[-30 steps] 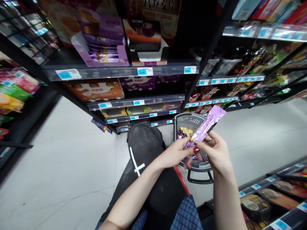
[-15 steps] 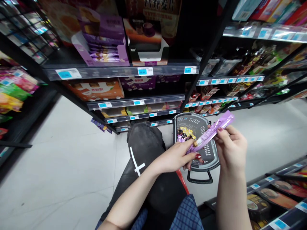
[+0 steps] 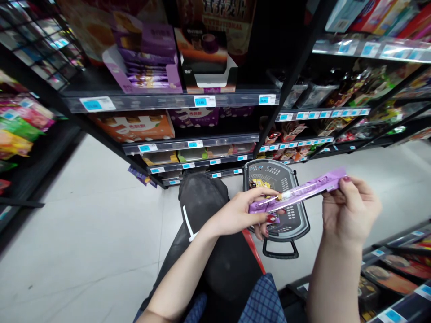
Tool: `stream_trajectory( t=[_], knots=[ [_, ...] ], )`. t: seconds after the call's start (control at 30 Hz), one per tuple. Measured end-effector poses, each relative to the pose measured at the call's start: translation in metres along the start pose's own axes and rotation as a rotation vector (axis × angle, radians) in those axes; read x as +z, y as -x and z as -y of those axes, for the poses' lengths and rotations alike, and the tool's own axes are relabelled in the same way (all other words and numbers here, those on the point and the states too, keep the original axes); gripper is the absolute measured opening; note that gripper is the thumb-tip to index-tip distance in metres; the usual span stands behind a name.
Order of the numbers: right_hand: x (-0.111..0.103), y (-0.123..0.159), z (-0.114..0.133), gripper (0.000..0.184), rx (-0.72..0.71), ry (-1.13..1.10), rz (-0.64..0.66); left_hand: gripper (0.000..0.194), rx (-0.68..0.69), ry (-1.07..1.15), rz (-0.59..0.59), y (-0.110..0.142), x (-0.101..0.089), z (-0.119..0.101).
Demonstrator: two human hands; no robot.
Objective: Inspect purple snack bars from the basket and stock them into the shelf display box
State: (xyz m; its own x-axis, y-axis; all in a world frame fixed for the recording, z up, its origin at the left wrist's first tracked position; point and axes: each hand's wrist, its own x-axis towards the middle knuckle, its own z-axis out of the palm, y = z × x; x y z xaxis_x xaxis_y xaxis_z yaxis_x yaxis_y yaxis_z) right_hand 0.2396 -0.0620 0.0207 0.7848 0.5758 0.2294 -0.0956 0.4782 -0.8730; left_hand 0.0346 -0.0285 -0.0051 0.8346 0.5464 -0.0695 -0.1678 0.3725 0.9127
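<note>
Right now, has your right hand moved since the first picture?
Yes. My right hand has moved to the right, from over the basket's edge to out past it, above the floor.

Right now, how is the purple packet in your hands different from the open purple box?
The purple packet is long and thin; the open purple box is much wider. The packet is held between the left hand and right hand, while the box sits on a shelf. Both are purple.
</note>
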Motion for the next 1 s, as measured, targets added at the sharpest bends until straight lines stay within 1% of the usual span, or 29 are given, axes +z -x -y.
stream_trajectory(
  t=[0.13, 0.23, 0.4, 0.47, 0.53, 0.63, 0.7, 0.8, 0.9, 1.0],
  knots=[
    [0.001, 0.001, 0.002, 0.008, 0.015, -0.014, 0.008, 0.045, -0.008, 0.083, -0.008, 0.003, -0.003, -0.002],
    [0.002, 0.001, 0.002, 0.007, 0.027, -0.026, -0.014, 0.050, -0.039, 0.128, -0.001, 0.003, -0.003, -0.003],
    [0.001, 0.002, 0.005, 0.006, -0.002, -0.005, -0.029, 0.052, -0.019, 0.134, -0.016, 0.003, -0.003, -0.005],
    [0.000, 0.003, 0.008, 0.012, -0.028, 0.013, 0.010, 0.053, 0.025, 0.121, -0.038, 0.004, -0.004, -0.006],
    [-0.002, 0.004, 0.010, 0.023, -0.048, 0.042, 0.084, 0.052, 0.082, 0.113, -0.083, 0.005, -0.006, -0.006],
    [-0.007, 0.005, 0.012, 0.030, -0.041, 0.110, 0.192, 0.044, 0.146, 0.108, -0.155, 0.007, -0.010, -0.006],
    [-0.012, 0.006, 0.013, 0.035, -0.013, 0.151, 0.226, 0.039, 0.167, 0.107, -0.192, 0.008, -0.013, -0.006],
    [-0.018, 0.008, 0.014, 0.044, 0.017, 0.200, 0.252, 0.037, 0.191, 0.103, -0.240, 0.009, -0.014, -0.007],
    [-0.024, 0.009, 0.014, 0.046, 0.025, 0.223, 0.291, 0.036, 0.222, 0.104, -0.261, 0.010, -0.015, -0.008],
    [-0.028, 0.010, 0.013, 0.045, 0.021, 0.213, 0.362, 0.033, 0.270, 0.114, -0.266, 0.012, -0.015, -0.009]
  ],
)
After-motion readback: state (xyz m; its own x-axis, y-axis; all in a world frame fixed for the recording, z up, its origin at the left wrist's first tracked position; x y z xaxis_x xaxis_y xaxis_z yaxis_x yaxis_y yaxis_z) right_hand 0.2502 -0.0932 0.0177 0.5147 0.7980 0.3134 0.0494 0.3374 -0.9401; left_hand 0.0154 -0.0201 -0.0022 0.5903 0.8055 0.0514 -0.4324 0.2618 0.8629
